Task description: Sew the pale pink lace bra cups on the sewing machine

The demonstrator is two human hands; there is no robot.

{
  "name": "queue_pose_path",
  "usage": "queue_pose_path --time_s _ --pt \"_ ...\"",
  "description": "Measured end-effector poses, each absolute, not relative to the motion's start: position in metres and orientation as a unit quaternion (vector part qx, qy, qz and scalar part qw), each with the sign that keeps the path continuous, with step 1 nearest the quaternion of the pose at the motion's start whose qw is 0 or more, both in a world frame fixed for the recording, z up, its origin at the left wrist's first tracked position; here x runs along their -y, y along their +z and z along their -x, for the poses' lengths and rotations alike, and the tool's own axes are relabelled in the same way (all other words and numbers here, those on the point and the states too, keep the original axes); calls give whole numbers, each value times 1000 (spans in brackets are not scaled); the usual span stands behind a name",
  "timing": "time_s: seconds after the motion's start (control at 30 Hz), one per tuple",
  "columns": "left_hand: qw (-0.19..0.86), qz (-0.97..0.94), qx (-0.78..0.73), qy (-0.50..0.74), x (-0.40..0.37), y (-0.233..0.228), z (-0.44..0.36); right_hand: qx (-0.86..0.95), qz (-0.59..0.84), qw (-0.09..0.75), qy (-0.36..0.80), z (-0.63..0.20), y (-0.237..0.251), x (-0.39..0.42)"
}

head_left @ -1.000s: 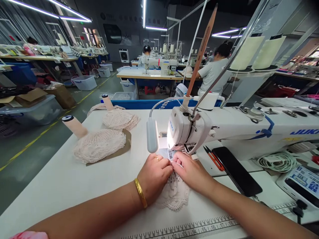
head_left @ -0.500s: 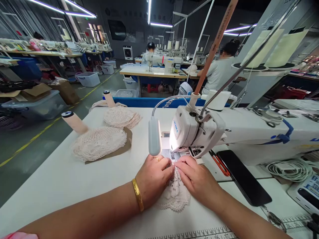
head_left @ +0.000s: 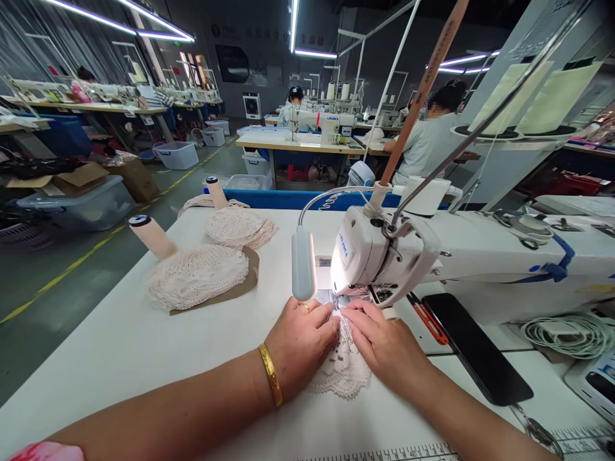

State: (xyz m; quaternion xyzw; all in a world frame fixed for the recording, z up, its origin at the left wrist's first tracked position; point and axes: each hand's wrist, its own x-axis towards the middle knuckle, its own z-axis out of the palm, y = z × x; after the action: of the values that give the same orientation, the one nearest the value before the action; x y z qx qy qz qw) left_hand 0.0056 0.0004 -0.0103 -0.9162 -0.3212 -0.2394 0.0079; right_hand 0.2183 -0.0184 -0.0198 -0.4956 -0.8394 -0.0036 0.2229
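Both hands' grip, left hand point(head_left: 298, 342) and right hand point(head_left: 382, 342), pinched on lace piece point(head_left: 342, 368) between them.

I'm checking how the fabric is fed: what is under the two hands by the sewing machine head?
A pale lace piece lies on the white table under the left hand and right hand. Its front edge, by the needle, is covered by the fingers.

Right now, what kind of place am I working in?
Most likely a garment sewing workshop: an industrial sewing machine in front of you, stacks of lace pieces on the table, and more sewing stations behind.
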Motion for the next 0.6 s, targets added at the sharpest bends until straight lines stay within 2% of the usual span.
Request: queue_pose_path --time_s 0.4,0.6 --pt "-1 916 328 -230 0 -12 -5 833 492 248 -40 -218 -21 18" --pt "-35 923 343 -170 -5 -2 -2 842 489 218 -62 -222 -22 18"
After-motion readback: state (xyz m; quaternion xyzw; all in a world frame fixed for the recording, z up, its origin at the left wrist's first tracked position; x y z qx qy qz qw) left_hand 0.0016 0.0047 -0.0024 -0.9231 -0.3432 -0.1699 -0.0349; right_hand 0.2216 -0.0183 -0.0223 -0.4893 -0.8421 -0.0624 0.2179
